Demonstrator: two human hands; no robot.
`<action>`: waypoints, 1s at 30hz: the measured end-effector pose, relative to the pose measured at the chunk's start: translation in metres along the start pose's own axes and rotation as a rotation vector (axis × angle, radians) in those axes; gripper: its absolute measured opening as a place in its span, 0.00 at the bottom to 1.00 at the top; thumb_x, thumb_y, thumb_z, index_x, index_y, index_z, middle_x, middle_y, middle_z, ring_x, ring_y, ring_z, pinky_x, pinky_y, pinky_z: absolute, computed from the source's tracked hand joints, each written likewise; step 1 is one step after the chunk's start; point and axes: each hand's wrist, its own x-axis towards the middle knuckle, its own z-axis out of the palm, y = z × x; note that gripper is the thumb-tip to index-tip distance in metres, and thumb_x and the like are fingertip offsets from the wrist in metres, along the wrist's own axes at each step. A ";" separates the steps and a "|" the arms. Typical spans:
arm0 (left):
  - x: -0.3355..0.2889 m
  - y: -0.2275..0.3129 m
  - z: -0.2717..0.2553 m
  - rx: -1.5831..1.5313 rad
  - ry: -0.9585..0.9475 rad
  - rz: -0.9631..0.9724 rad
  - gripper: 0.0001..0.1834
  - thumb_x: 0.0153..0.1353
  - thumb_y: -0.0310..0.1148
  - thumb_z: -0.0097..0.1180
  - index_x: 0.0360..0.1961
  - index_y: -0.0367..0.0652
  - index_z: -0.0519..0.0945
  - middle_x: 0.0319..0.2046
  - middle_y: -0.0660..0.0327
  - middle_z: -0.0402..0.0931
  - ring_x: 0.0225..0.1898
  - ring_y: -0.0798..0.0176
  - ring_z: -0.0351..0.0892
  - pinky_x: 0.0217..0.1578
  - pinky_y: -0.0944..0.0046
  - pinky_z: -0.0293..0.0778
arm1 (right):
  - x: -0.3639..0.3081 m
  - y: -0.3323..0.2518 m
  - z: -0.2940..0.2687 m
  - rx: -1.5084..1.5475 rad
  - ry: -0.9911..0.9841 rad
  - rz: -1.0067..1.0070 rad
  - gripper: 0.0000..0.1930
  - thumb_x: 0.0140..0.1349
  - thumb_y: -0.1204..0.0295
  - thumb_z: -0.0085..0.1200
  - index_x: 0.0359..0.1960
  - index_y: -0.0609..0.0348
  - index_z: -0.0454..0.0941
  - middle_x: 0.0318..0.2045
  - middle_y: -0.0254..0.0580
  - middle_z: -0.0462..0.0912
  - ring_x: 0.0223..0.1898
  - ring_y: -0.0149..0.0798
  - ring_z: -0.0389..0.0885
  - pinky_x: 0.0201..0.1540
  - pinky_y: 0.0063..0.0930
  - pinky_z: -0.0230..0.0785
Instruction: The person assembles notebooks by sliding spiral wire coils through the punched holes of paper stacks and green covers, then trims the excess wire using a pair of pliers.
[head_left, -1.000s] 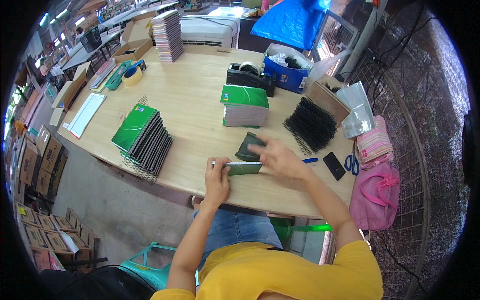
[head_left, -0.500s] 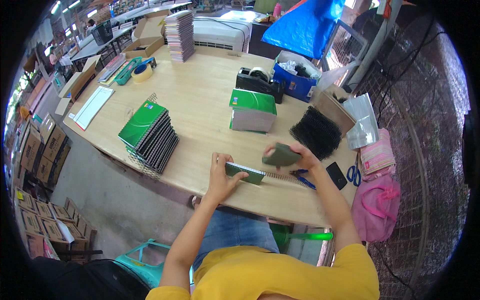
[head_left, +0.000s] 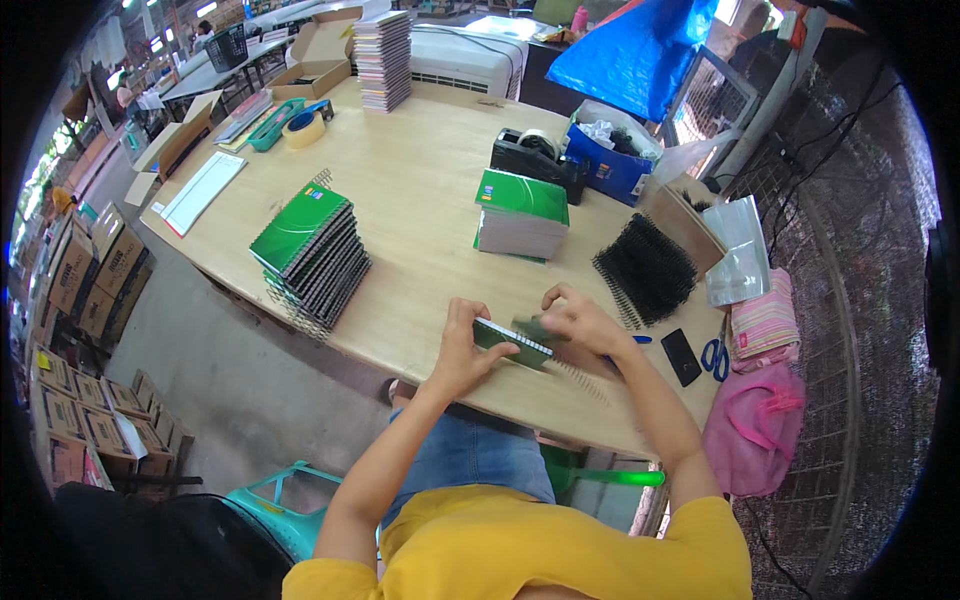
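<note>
My left hand (head_left: 463,350) grips a small green notebook (head_left: 512,347) near the table's front edge, thumb on its front and fingers behind. The notebook stands on its long side, its white page edges facing up. From its right end a spiral wire coil (head_left: 582,382) trails over the tabletop. My right hand (head_left: 578,318) is closed on a dark green cover (head_left: 532,326), held against the notebook's back right side; motion blurs the cover. Beside the right wrist, blue-handled pliers (head_left: 640,340) lie partly hidden.
Coil-bound green notebooks (head_left: 312,250) stack up at left; unbound green-covered ones (head_left: 522,215) stand mid-table. Black coils (head_left: 645,268), a phone (head_left: 681,357) and blue scissors (head_left: 715,360) lie at right. Behind are a tape dispenser (head_left: 535,160) and a blue box (head_left: 610,165).
My right hand has brought the dark green cover left to the notebook's back. The notebook now tilts more, its right end lower. The whole view has shifted slightly.
</note>
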 end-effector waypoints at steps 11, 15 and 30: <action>-0.005 0.000 0.001 -0.020 -0.045 -0.014 0.36 0.43 0.38 0.81 0.44 0.38 0.67 0.39 0.52 0.64 0.39 0.51 0.67 0.39 0.57 0.68 | 0.007 -0.003 0.013 -0.335 0.063 -0.082 0.18 0.65 0.56 0.58 0.48 0.56 0.80 0.44 0.39 0.78 0.44 0.36 0.77 0.50 0.32 0.70; -0.004 0.002 0.005 -0.005 -0.016 0.006 0.34 0.46 0.35 0.79 0.47 0.38 0.68 0.40 0.54 0.65 0.42 0.54 0.69 0.45 0.59 0.70 | 0.007 -0.010 0.021 0.486 0.038 0.071 0.20 0.68 0.56 0.55 0.38 0.65 0.85 0.45 0.45 0.77 0.46 0.40 0.77 0.52 0.34 0.69; 0.002 -0.032 -0.020 -0.787 -0.157 -0.333 0.23 0.58 0.14 0.59 0.53 0.40 0.71 0.41 0.64 0.75 0.43 0.69 0.77 0.46 0.69 0.77 | 0.026 -0.026 0.032 0.396 0.141 0.171 0.16 0.68 0.58 0.54 0.44 0.59 0.75 0.40 0.32 0.76 0.43 0.29 0.73 0.47 0.24 0.67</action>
